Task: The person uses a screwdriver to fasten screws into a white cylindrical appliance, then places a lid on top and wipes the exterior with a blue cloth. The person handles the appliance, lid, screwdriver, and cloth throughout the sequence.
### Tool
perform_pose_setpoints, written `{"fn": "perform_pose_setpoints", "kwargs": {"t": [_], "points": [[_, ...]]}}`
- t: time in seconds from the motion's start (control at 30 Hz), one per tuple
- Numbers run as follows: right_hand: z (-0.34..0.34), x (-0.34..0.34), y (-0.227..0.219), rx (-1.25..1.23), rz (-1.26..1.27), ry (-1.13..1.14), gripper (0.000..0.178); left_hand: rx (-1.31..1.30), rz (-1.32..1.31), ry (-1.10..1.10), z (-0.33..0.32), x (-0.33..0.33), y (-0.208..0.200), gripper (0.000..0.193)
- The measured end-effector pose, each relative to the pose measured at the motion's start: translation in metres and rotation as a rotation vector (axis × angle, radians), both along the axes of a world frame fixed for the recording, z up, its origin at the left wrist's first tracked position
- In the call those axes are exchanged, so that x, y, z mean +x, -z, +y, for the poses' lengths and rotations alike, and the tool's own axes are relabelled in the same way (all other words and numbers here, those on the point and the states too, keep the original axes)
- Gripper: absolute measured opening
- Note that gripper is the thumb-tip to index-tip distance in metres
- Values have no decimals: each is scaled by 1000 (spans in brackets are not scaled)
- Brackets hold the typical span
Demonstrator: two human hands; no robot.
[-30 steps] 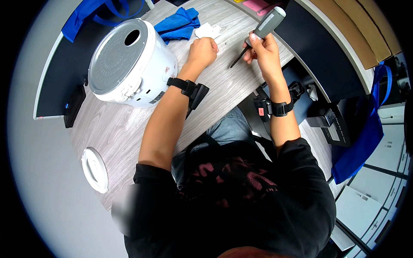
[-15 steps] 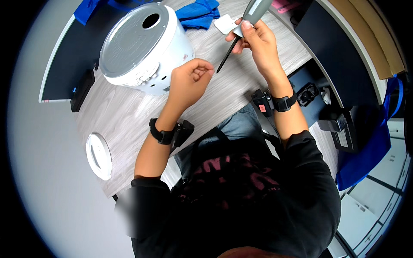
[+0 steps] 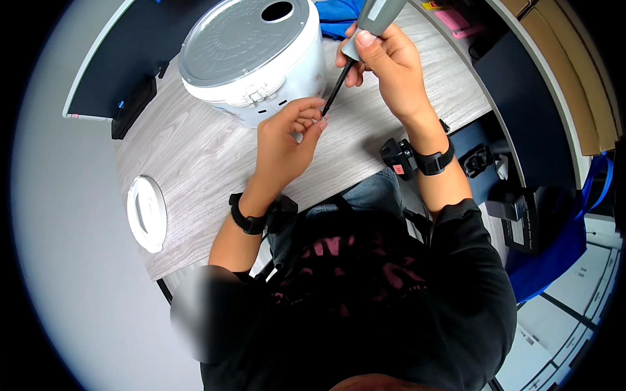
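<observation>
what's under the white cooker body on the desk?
The white cooker body sits upturned, grey base plate up, on the wood-grain desk. Only bare desk shows around its rim; whatever lies beneath is covered. A blue cloth shows behind it.

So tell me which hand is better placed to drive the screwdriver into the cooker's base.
Right, probably. The right hand grips the grey screwdriver by its handle; the left hand only pinches its tip beside the white cooker.

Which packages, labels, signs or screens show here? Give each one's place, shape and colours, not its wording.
Pink flat packet: top right on the table, rectangular, beside a small yellow tag.
Small red label: on the black wrist device by the right hand's wrist.
No screens or signs.
</observation>
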State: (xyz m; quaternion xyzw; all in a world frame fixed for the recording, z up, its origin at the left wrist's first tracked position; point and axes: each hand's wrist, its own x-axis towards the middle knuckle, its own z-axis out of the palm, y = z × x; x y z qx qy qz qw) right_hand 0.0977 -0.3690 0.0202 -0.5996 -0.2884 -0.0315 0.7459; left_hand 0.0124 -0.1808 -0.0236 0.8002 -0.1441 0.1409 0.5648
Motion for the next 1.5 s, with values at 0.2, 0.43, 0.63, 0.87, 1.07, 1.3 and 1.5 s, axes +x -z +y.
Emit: {"fn": "perform_pose_setpoints", "kwargs": {"t": [0.2, 0.43, 0.63, 0.87, 1.07, 1.3, 1.5], "points": [[3, -1, -2, -29, -1, -24, 31, -5, -2, -17, 3, -2, -1, 27], [6, -2, -3, -31, 0, -48, 33, -26, -21, -21, 4, -2, 0, 26], [2, -1, -5, -50, -57, -155, 33, -116, 142, 87, 11, -8, -7, 28], [10, -5, -22, -78, -54, -169, 35, -178, 101, -15, 5, -18, -18, 25], [26, -7, -55, -77, -78, -218, 33, -18, -48, -144, 8, -26, -45, 23], [64, 14, -103, -13, -113, -345, 33, 85, -158, -284, 34, -16, -90, 23], [89, 29, -135, -11, -114, -440, 30, 184, -261, -339, 52, 8, -104, 24]]}}
